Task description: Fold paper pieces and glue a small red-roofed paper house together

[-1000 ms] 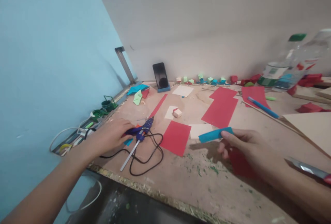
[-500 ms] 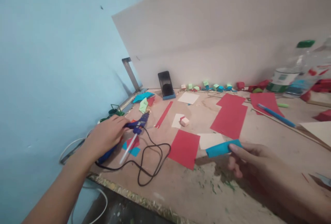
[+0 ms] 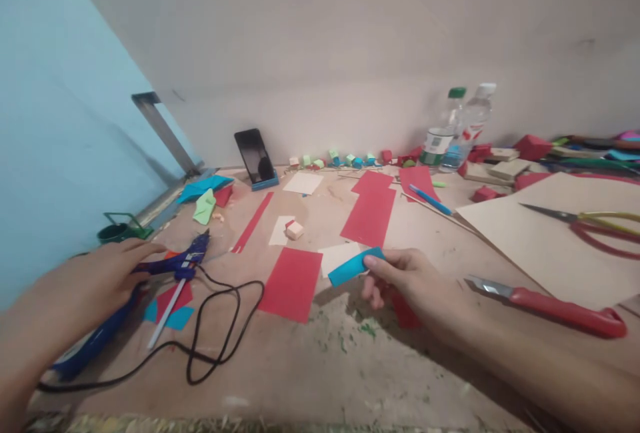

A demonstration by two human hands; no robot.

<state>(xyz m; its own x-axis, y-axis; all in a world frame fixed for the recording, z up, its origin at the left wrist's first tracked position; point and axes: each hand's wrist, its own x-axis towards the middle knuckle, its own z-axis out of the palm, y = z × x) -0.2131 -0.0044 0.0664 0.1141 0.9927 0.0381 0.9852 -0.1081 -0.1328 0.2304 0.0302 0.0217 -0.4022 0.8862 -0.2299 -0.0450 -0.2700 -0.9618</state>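
Note:
At the left of the head view, my left hand [image 3: 113, 276] is closed round a blue hot glue gun [image 3: 187, 259]; its palm side and part of the grip are hidden. A white glue stick [image 3: 167, 313] sticks out from the gun, and a black cord [image 3: 235, 326] loops across the table. My right hand [image 3: 395, 273] pinches a folded blue paper strip [image 3: 353, 267] between thumb and fingers, above the table. Behind that strip lies a cream paper piece [image 3: 327, 261], with a red paper sheet [image 3: 293, 284] to its left. A small cream paper box [image 3: 295, 230] sits farther back.
A red-handled knife [image 3: 560, 309] and scissors [image 3: 575, 216] lie at the right. Two bottles [image 3: 440, 143] stand by the back board, near a row of small paper cubes [image 3: 334, 156]. A phone [image 3: 255, 156] leans in a stand. A blue pen [image 3: 430, 199] lies farther back.
The view has swung to the right, bringing the knife and scissors into sight. Both hands keep their holds on the glue gun and the blue paper strip.

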